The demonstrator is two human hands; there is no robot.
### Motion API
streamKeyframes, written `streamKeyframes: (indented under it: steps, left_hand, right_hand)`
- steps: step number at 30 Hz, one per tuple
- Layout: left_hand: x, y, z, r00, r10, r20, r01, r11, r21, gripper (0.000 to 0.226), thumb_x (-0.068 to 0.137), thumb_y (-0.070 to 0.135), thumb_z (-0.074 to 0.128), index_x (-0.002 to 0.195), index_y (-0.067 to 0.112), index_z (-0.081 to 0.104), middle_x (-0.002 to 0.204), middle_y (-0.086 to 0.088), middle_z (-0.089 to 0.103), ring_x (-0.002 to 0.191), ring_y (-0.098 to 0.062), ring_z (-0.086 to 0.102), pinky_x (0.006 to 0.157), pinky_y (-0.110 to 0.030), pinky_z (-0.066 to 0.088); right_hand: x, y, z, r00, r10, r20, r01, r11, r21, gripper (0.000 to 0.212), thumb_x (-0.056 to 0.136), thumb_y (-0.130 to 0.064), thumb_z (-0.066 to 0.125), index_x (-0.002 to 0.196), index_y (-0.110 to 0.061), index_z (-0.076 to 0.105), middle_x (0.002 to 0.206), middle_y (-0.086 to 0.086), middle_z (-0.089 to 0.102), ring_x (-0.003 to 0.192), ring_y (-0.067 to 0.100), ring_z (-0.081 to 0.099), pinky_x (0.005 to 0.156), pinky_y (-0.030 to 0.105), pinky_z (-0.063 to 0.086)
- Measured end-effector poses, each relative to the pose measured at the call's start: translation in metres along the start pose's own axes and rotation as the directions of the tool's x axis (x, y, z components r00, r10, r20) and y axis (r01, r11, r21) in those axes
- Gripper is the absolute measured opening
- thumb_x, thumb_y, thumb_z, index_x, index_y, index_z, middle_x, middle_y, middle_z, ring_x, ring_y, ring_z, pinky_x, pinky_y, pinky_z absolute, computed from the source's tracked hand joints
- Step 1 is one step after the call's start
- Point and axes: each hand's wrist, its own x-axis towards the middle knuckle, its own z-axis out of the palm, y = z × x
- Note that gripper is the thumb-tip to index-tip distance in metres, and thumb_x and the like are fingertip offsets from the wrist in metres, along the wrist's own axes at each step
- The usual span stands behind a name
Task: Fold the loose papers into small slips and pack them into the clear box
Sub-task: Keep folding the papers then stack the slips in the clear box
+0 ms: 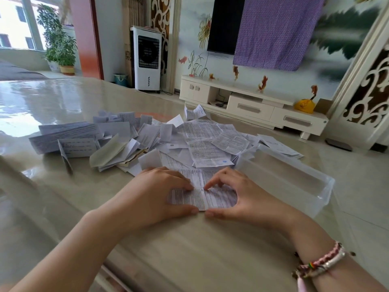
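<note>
On the glossy surface (189, 249), the left hand (155, 197) and right hand (237, 197) press fingertips down on a printed paper (202, 198) they partly hide, its text too blurred to read, beside the seemingly empty clear box (294, 178).

table (189, 249): glossy, smooth | papers (202, 142): matt printed paper | clear box (315, 199): transparent plastic, smooth

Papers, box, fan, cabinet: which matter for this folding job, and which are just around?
Job: printed sheet under left hand and right hand; paper pile; clear box.
Around: air cooler; TV cabinet; yellow bag; potted plant.
</note>
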Motion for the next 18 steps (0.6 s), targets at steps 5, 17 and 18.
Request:
streamKeyframes:
  steps: [5,17,18]
  left_hand:
    - [-0.0007,0.005,-0.0021,0.998,0.051,-0.039,-0.051,0.999,-0.015,0.062,0.084,0.076,0.032,0.105,0.034,0.073,0.113,0.022,0.067,0.102,0.002,0.06,0.092,-0.026,0.048]
    - [-0.0059,-0.0019,0.0006,0.993,0.11,-0.053,-0.112,0.993,-0.034,0.044,0.091,0.052,0.037,0.11,0.032,0.072,0.118,0.02,0.066,0.108,0.001,0.059,0.093,-0.018,0.046]
    - [-0.0061,-0.0016,0.0007,0.993,0.107,-0.045,-0.11,0.991,-0.076,0.045,0.091,0.053,0.036,0.109,0.031,0.072,0.117,0.022,0.066,0.108,0.002,0.058,0.093,-0.018,0.046]
  right_hand:
    - [-0.0008,0.0026,-0.0015,0.997,-0.058,-0.048,0.059,0.998,0.019,0.033,0.077,-0.041,0.074,0.108,-0.039,0.065,0.112,-0.024,0.055,0.113,-0.004,0.05,0.101,0.024,0.04]
    - [-0.0084,0.0019,-0.0093,0.991,0.094,-0.099,-0.058,0.948,0.313,0.009,0.087,-0.025,0.07,0.091,-0.026,0.078,0.088,-0.013,0.074,0.088,-0.001,0.068,0.084,0.021,0.052]
    - [-0.008,0.0001,-0.0101,0.988,0.11,-0.11,-0.063,0.928,0.366,0.009,0.085,-0.029,0.071,0.087,-0.023,0.078,0.083,-0.01,0.075,0.083,0.0,0.068,0.08,0.018,0.052]
